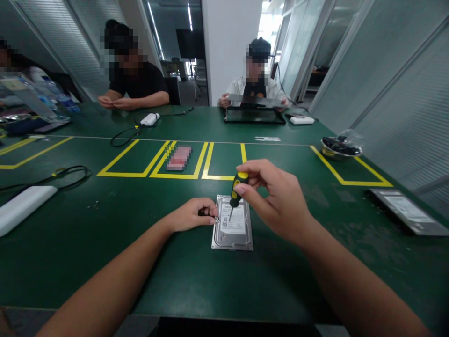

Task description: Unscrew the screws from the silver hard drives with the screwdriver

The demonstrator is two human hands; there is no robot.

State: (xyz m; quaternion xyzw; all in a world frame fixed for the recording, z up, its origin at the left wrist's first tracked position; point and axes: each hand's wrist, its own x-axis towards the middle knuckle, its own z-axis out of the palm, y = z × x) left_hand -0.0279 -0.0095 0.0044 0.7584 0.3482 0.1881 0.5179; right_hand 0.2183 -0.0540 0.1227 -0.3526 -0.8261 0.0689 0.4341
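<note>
A silver hard drive (pixel 238 238) with a white label lies flat on the green table in front of me. My right hand (pixel 277 199) is closed round the black and yellow handle of a screwdriver (pixel 235 193). Its thin shaft points down over the drive's label; whether the tip touches the label I cannot tell. At the drive's left edge, my left hand (pixel 194 214) has its fingers curled, with thumb and forefinger gripping the rim.
A second hard drive (pixel 410 213) lies at the right, below a bowl of dark parts (pixel 340 146). Yellow tape frames (pixel 177 176) mark the green table (pixel 168 281). A white box (pixel 24 208) and black cable (pixel 75 173) lie left. Across the table, a person holds a dark panel (pixel 257 100).
</note>
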